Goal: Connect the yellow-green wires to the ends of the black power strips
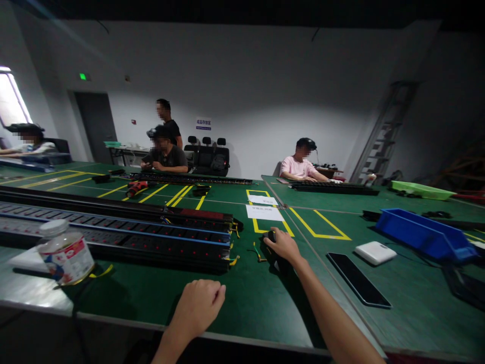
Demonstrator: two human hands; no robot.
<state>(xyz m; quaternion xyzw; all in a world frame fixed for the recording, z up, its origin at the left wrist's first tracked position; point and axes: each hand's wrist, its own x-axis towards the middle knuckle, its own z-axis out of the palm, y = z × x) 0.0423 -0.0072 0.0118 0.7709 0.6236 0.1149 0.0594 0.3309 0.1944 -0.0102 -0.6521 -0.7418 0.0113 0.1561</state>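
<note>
My left hand (197, 306) is closed in a fist near the front edge of the green table, and nothing shows sticking out of it. Farther forward, my right hand (283, 244) has its fingers curled over a small black object (270, 236), mostly hidden under the hand. Thin yellow and green wires (258, 253) lie just left of that object. To the left of both hands are long black strips (159, 242) with red dots along them, lying side by side. Short yellow-green wires (234, 261) come out of their near right ends.
Right of my arm lie a dark phone (359, 279), a white case (375, 252) and a blue bin (422, 233). A clear jar (67, 253) stands at left. White paper sheets (264, 213) and a red power drill (136, 188) lie farther back. Several people are across the table.
</note>
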